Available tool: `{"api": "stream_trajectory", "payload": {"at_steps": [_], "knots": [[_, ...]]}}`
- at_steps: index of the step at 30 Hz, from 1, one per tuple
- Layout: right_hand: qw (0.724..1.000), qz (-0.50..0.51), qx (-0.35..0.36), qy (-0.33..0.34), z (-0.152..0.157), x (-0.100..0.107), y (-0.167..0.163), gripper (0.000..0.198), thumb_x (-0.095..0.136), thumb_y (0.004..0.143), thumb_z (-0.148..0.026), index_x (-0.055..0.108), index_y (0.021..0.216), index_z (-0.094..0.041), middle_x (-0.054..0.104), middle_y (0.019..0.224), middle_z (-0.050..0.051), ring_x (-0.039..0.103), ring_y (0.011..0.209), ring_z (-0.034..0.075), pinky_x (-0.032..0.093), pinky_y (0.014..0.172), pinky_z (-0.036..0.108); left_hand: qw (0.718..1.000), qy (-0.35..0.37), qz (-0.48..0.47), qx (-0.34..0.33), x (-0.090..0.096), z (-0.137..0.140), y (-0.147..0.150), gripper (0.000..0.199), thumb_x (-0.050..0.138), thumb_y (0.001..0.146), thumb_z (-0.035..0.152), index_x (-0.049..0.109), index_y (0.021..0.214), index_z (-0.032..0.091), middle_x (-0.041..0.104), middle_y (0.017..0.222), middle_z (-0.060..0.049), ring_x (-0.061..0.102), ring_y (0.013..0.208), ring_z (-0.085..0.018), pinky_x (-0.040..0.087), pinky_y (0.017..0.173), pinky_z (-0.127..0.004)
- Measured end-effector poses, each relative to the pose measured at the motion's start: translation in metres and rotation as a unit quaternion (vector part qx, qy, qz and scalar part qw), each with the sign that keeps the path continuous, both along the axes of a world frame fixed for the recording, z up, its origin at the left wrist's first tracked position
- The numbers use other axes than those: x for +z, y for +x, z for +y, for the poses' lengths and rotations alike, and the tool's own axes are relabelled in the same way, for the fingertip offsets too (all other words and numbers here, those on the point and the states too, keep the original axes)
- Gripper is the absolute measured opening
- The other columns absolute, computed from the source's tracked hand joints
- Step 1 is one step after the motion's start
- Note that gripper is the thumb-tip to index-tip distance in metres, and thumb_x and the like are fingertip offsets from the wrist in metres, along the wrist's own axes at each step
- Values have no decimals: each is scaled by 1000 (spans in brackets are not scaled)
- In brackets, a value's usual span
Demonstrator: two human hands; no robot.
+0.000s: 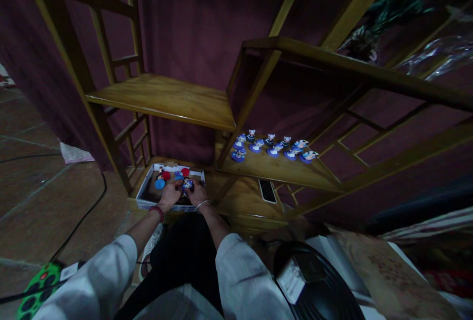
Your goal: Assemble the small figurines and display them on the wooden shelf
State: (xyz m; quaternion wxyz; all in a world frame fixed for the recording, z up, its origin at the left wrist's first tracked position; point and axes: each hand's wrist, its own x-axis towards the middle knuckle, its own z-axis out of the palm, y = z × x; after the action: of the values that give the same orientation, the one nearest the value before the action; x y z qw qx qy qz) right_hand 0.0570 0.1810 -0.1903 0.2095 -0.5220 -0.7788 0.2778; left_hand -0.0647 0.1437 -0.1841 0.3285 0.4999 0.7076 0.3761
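Note:
My left hand (170, 195) and my right hand (197, 194) meet over a shallow white cardboard box (145, 188) on the lowest shelf. Between their closed fingers is a small figurine (188, 184) with blue-purple and white parts. Inside the box lie other figurines, some with red round bases (166, 175) and one with a blue round base (159, 183). Further right, several small figurines (275, 150) on purple bases stand in rows on a wooden shelf, with darker ones (270, 138) behind them.
A phone (267, 191) lies on the low shelf right of the box. An upper wooden shelf (162, 97) juts out above my hands. At lower right are a black stool (325, 285) with a small box on it and a cardboard sheet (395, 270). Cables (86, 214) cross the tiled floor.

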Motion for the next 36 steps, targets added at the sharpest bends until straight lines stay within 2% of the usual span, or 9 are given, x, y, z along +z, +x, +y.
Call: {"api": "stream_trajectory", "payload": {"at_steps": [6, 12, 15, 19, 25, 31, 36], "knots": [[1000, 4, -16, -7, 3, 9, 0, 30, 54, 75, -21, 54, 105, -20, 64, 101, 5, 58, 94, 16, 42, 83, 25, 993, 43, -102, -29, -1, 1, 2, 34, 47, 65, 4, 63, 94, 13, 67, 92, -5, 59, 92, -19, 43, 86, -29], [999, 3, -37, -20, -3, 19, 2, 27, 54, 75, -23, 55, 102, -23, 65, 96, 2, 60, 88, 15, 43, 78, 23, 963, 45, -264, -39, 4, -5, 9, 39, 50, 59, 2, 62, 94, 14, 68, 85, -4, 61, 86, -18, 44, 84, -31], [999, -4, -42, -15, -5, 21, 3, 28, 53, 76, -24, 56, 103, -20, 65, 94, 4, 60, 87, 16, 44, 78, 24, 952, 38, -304, -18, 7, -9, 9, 40, 54, 58, 2, 61, 96, 13, 68, 87, -5, 60, 88, -18, 43, 86, -32], [999, 2, -34, -6, -5, 21, 3, 32, 54, 74, -24, 55, 106, -19, 65, 94, 6, 60, 87, 17, 44, 78, 25, 941, 25, -336, 10, 11, -12, 5, 40, 61, 58, 5, 61, 97, 12, 68, 87, -7, 59, 94, -19, 42, 88, -34], [999, 4, -36, -17, -8, 23, 3, 32, 55, 73, -24, 55, 105, -18, 65, 93, 6, 60, 85, 17, 44, 77, 25, 932, 33, -362, 7, 16, -19, 1, 42, 64, 58, 10, 61, 100, 12, 67, 94, -9, 57, 97, -21, 39, 91, -35], [999, 14, -31, -20, -12, 26, 5, 34, 55, 74, -23, 53, 108, -19, 65, 95, 6, 60, 86, 17, 45, 78, 26, 921, 20, -388, -37, 16, -23, 3, 53, 66, 57, 15, 56, 110, 11, 66, 98, -9, 58, 96, -20, 40, 90, -35], [999, 29, -25, -36, -13, 26, 7, 33, 55, 74, -24, 54, 107, -21, 66, 95, 4, 61, 87, 16, 45, 78, 26, 936, 26, -350, -30, 16, -22, 7, 51, 64, 59, 15, 57, 109, 13, 65, 103, -10, 57, 99, -22, 40, 91, -36]]}}
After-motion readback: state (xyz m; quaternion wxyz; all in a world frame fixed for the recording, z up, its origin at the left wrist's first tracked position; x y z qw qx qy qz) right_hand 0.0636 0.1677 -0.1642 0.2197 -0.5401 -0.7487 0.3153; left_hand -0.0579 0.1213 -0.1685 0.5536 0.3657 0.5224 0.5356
